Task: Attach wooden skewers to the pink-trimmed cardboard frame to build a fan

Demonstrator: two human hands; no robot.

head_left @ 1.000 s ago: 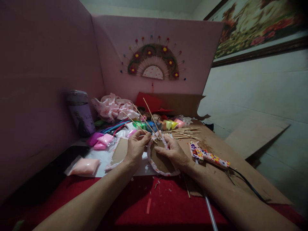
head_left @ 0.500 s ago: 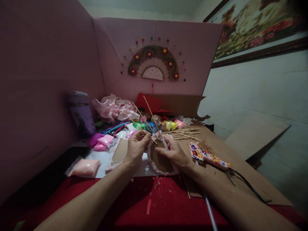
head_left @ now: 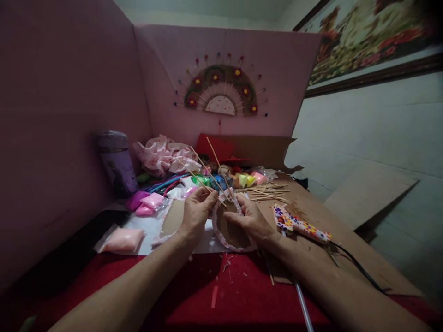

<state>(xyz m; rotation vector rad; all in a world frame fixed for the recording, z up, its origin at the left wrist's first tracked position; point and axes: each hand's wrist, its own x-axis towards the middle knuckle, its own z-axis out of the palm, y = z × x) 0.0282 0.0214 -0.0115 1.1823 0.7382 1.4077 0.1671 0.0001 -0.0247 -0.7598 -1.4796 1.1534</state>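
Observation:
My left hand pinches a thin wooden stick whose lower end lies over the top of a cardboard piece. That piece is rounded and edged with pink-dotted white fabric. My right hand grips it at its right side, thumb laid across the bare cardboard. Two more sticks, a middle one and a right one, slant up from the piece's top edge. Beside my left hand lies a second fabric-edged cardboard piece, partly covered by the hand.
A flower-patterned glue gun lies right on brown cardboard, its cord trailing. Loose sticks, colored clay packets, crumpled fabric and a purple tumbler surround the hands. A decorated half-round fan hangs on the pink panel.

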